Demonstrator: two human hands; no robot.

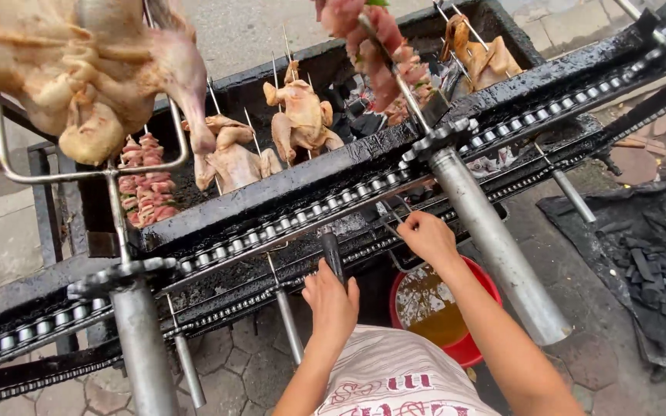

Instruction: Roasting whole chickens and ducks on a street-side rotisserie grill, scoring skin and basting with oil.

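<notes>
Dark handle [331,254] of a thin metal skewer rod is gripped by left hand [331,302]; it is held roughly upright, tilted slightly back twd. the grill, just below the greasy roller chain [287,222] running along the blackened rail. A 2nd thin skewer end [396,219] is pinched by right hand [428,237], close under the same chain, beside the thick steel spit tube [495,246]. Tube is set diagonally, cylindrical, dull grey, w/ a sprocket at its upper end. Both rod ends are partly hidden by fingers; tips can't be made out.
</notes>
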